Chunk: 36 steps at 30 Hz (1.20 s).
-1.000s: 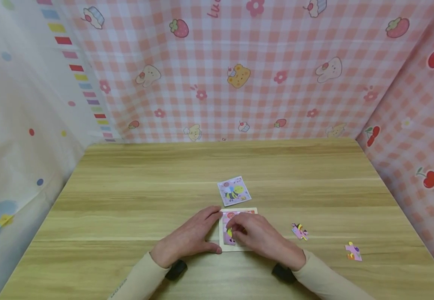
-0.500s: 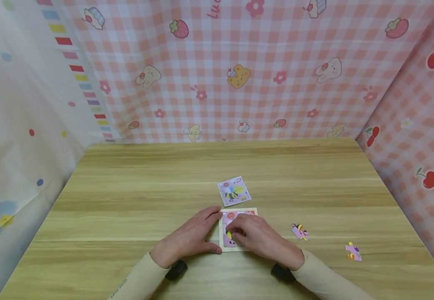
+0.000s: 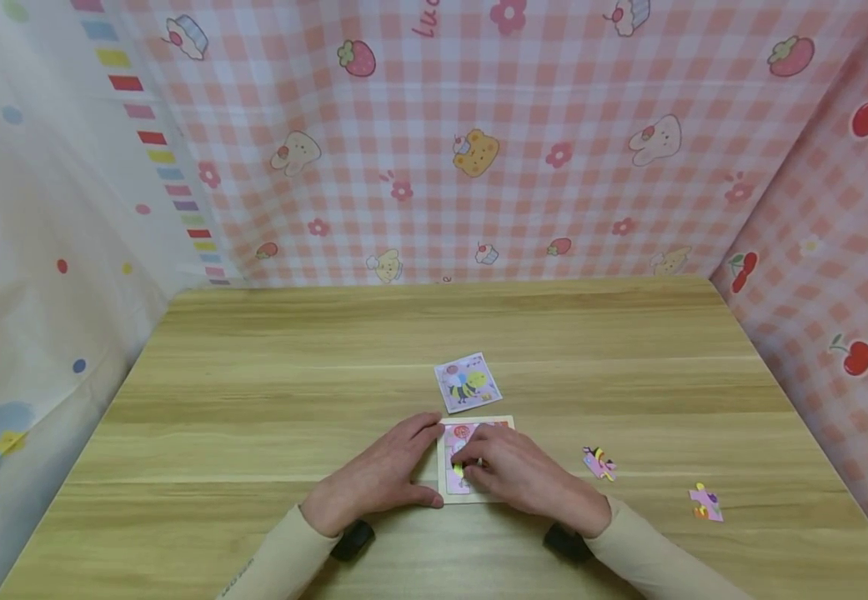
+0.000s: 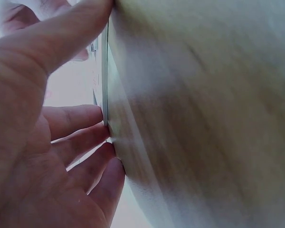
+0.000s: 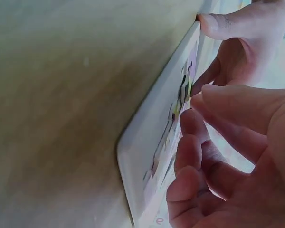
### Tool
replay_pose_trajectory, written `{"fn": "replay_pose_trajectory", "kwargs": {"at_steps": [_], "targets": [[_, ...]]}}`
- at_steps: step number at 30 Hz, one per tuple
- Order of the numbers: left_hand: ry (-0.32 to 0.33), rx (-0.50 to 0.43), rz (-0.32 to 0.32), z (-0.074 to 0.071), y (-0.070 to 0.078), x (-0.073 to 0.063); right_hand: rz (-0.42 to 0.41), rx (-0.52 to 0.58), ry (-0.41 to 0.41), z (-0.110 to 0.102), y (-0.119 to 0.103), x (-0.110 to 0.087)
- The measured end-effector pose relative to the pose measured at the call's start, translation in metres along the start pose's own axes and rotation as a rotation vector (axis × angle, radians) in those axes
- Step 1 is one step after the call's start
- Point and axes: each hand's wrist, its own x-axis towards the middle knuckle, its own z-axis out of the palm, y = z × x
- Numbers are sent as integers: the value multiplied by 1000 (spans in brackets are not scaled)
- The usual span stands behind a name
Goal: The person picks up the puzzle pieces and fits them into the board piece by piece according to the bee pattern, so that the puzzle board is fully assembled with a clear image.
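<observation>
A small jigsaw puzzle board [image 3: 442,475] with a pale rim lies near the table's front. My left hand [image 3: 373,473] rests at its left side, the thumb by the near corner and the fingers along the far corner. Over the board's middle, my right hand [image 3: 519,471] has curled fingers, with thumb and index fingertip pinching at a pink, yellow and black puzzle piece [image 3: 459,483] in the lower left of the board. The right wrist view shows those fingertips meeting at the pieces' raised edges [image 5: 175,111]. My right hand hides much of the board's right half.
A square picture card [image 3: 468,383] of a bee lies just beyond the board. Two loose puzzle pieces lie to the right, one nearer piece [image 3: 599,463] and one farther piece [image 3: 706,503]. Patterned cloth [image 3: 434,200] hangs behind the wooden table [image 3: 291,350].
The puzzle piece under my right fingertips has shifted slightly toward me and lies flatter in the board's lower left. My left hand has stayed in place.
</observation>
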Motion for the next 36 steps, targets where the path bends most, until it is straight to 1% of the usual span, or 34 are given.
{"fn": "replay_pose_trajectory", "kwargs": {"at_steps": [4,5,7,9,14,17,21,24,30,36], "targets": [[-13,3,-8,-1,0,0,30,-27,-2,-7,0,-5],[-16,3,-11,-1,0,0,28,-38,-1,-8,1,-6],[-25,6,-18,-1,0,0,-5,-71,-2,-12,3,-10],[-29,6,-22,-1,0,0,-80,-122,-8,-14,6,-14],[-27,1,-19,-1,0,0,-317,-246,-30,-15,16,-22],[-28,0,-17,-2,0,0,-385,-275,-56,-14,18,-24],[-35,0,-19,-2,1,0,-409,-270,-95,-13,18,-26],[-37,-1,-17,-2,1,1,-412,-261,-120,-11,17,-26],[-29,1,-13,-2,1,1,-395,-258,-164,-10,17,-24],[-30,17,-20,-2,1,1,-380,-232,-191,-12,16,-21]]}}
